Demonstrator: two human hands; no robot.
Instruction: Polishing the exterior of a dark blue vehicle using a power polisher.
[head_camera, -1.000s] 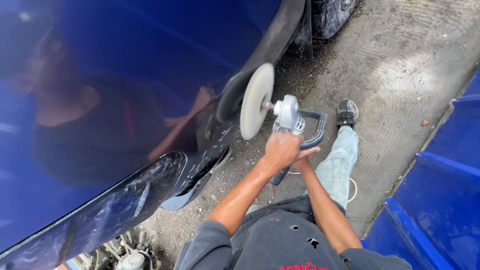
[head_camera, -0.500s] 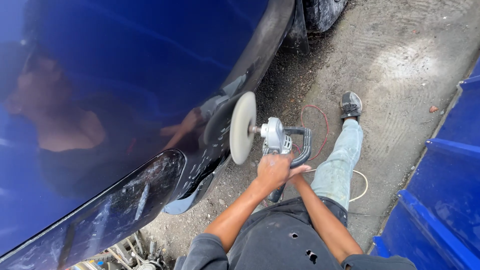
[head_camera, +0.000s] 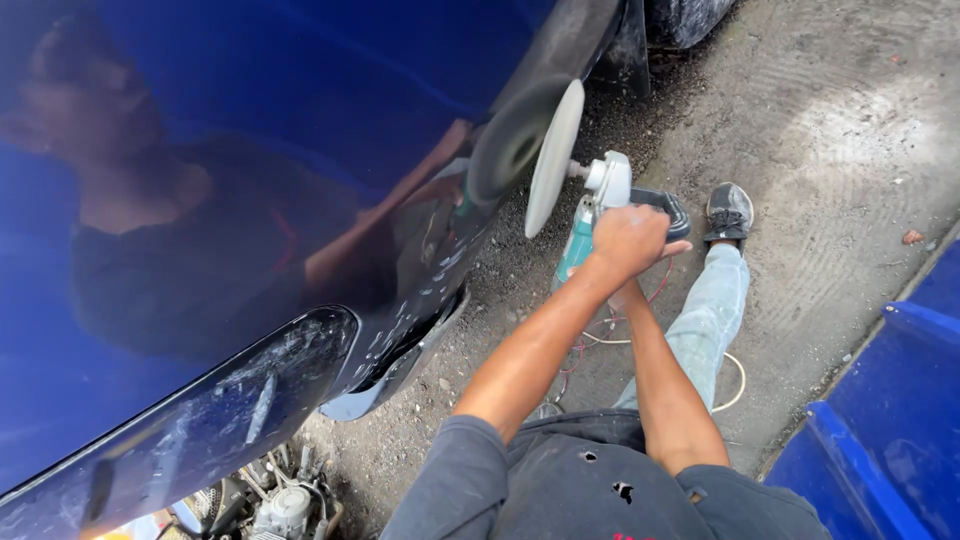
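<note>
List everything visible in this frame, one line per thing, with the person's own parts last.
polisher: one, teal and white with a round pale pad, beside the panel
car body panel: one, glossy dark blue, left
cable: one, red and pale, on the ground
ground: grey, gritty, right
blue panel: one, lower right
engine parts: some, grey, bottom left
shoe: one, dark
left hand: grips the polisher
right hand: hidden behind the left

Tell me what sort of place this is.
Probably an open-air car body or detailing yard: a hand holds a polisher at a glossy blue car panel, on rough bare ground.
</note>
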